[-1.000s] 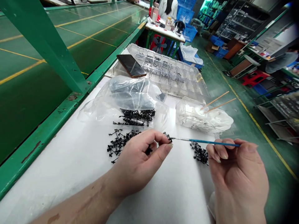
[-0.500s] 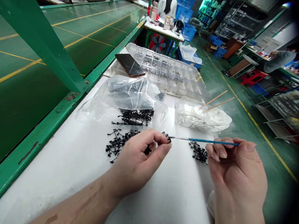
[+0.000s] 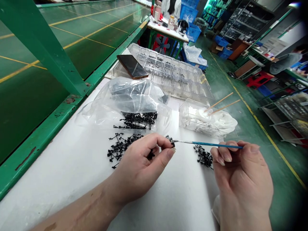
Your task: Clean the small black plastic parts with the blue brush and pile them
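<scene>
My left hand (image 3: 141, 166) pinches a small bunch of black plastic parts (image 3: 170, 140) between thumb and fingers, with their heads sticking out past the fingertips. In my right hand (image 3: 242, 173) is a thin blue paintbrush (image 3: 214, 145), held near the end of its handle. Its tip points left and meets the black parts at my left fingertips. Loose black parts (image 3: 117, 150) lie on the white table behind my left hand. Between the hands, farther right, sits a second pile of black parts (image 3: 203, 156), partly covered by my right fingers.
A clear plastic bag (image 3: 134, 93) holds more black parts. Beyond it a phone (image 3: 132, 66) rests on a clear compartment tray (image 3: 173, 75). A clear box (image 3: 192, 120) holds white material and two wooden sticks (image 3: 225, 107). A green frame (image 3: 79, 99) borders the left side.
The brush and both hands hold nearly the same pose, with the tip still at the black parts. The whole view has shifted slightly.
</scene>
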